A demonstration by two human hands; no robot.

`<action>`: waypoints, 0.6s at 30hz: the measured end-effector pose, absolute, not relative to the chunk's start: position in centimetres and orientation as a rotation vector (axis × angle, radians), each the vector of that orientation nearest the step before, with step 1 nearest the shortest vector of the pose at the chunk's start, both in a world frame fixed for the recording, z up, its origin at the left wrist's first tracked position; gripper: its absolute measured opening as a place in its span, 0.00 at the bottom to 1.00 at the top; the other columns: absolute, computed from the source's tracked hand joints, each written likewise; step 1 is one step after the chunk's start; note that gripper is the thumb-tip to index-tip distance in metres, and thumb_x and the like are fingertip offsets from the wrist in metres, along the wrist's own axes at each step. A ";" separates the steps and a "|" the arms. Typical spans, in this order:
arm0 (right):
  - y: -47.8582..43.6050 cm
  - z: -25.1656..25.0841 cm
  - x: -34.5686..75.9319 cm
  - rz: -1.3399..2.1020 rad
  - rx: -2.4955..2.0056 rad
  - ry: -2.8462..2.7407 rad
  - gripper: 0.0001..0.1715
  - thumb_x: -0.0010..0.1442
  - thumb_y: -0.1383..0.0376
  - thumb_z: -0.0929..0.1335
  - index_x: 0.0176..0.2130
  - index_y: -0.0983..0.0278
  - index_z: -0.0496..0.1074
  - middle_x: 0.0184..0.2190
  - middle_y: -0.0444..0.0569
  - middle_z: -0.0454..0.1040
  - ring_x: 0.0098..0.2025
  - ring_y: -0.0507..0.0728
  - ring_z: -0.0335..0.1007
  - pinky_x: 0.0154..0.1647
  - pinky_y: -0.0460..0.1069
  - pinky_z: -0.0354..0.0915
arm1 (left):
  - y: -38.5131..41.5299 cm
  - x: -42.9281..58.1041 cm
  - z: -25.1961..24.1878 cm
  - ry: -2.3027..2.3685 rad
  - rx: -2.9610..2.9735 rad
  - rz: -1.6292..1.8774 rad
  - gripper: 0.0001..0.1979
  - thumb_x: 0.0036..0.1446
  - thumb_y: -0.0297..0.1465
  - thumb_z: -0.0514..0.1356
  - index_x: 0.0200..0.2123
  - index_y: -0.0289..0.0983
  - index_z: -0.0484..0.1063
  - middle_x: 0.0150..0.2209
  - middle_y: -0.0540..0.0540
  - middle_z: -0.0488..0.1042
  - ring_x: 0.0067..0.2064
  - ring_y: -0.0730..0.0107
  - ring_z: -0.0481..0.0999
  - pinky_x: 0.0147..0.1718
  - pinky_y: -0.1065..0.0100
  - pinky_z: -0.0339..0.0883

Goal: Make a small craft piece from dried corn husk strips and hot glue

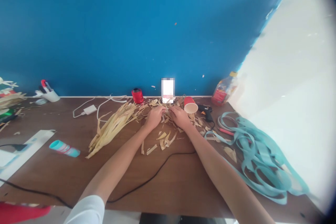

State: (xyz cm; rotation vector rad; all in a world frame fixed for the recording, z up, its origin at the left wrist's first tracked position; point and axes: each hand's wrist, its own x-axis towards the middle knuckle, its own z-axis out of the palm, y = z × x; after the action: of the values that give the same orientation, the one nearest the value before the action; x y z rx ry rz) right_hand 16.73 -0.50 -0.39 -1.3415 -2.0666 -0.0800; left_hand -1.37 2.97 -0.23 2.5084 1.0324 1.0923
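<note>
At the back middle of the table, my left hand (154, 117) and my right hand (180, 116) meet almost fingertip to fingertip. Both have their fingers pinched together over a small pale piece too small to make out. Torn husk scraps (164, 140) lie under and in front of them. Left of my left hand is a long bundle of dried husks (111, 131). A red paper cup (190, 105) lies on its side just right of my right hand, with a black glue gun (206, 111) beyond it. A bright white screen (168, 89) stands behind the fingers.
Turquoise ribbon (252, 143) piles up at right, near a plastic bottle (223, 89). A black cord (154, 175) crosses the table front. Leftward are a turquoise cup (64, 148), a power strip (34, 143), a white charger (90, 109) and a pen cup (51, 96). A red container (137, 96) stands by the wall.
</note>
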 end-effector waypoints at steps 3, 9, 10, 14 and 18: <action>-0.7 -0.3 16.7 -0.083 -1.336 -2.087 0.16 0.68 0.65 0.57 0.43 0.64 0.71 0.38 0.54 0.73 0.44 0.58 0.66 0.41 0.49 0.59 | 2.8 -1.3 0.1 1.011 2.533 1.095 0.12 0.64 0.28 0.49 0.42 0.38 0.72 0.40 0.45 0.76 0.43 0.67 0.74 0.46 0.63 0.66; -1.0 0.0 16.2 -0.085 -1.284 -2.154 0.16 0.69 0.63 0.55 0.40 0.64 0.69 0.37 0.54 0.72 0.42 0.59 0.65 0.43 0.51 0.60 | 2.9 -1.2 0.1 0.983 2.528 1.111 0.11 0.63 0.32 0.51 0.41 0.39 0.73 0.41 0.44 0.74 0.44 0.66 0.73 0.46 0.64 0.66; -1.0 0.0 16.1 -0.087 -1.291 -2.154 0.16 0.69 0.63 0.55 0.40 0.64 0.68 0.37 0.54 0.71 0.42 0.59 0.65 0.42 0.51 0.60 | 2.9 -1.3 0.1 0.991 2.532 1.108 0.11 0.63 0.32 0.51 0.41 0.39 0.74 0.41 0.44 0.74 0.44 0.66 0.73 0.46 0.64 0.66; -1.2 0.1 16.0 -0.100 -1.318 -2.155 0.14 0.69 0.64 0.55 0.39 0.64 0.67 0.37 0.54 0.71 0.42 0.59 0.65 0.41 0.51 0.60 | 2.8 -1.3 -0.1 1.044 2.584 1.079 0.11 0.63 0.32 0.51 0.40 0.39 0.74 0.40 0.45 0.74 0.43 0.66 0.73 0.45 0.64 0.66; -1.2 0.1 16.2 -0.093 -1.351 -2.130 0.12 0.67 0.65 0.56 0.39 0.63 0.66 0.37 0.53 0.71 0.41 0.58 0.65 0.40 0.50 0.58 | 2.4 -1.1 0.2 1.038 2.639 1.061 0.12 0.64 0.31 0.50 0.42 0.39 0.73 0.41 0.44 0.74 0.44 0.66 0.73 0.46 0.64 0.66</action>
State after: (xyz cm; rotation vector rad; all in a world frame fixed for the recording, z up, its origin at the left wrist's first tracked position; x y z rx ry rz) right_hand 16.19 -1.21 0.13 -1.3505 -2.1299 -0.0929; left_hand -1.08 2.42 0.22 2.6389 1.0378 1.0605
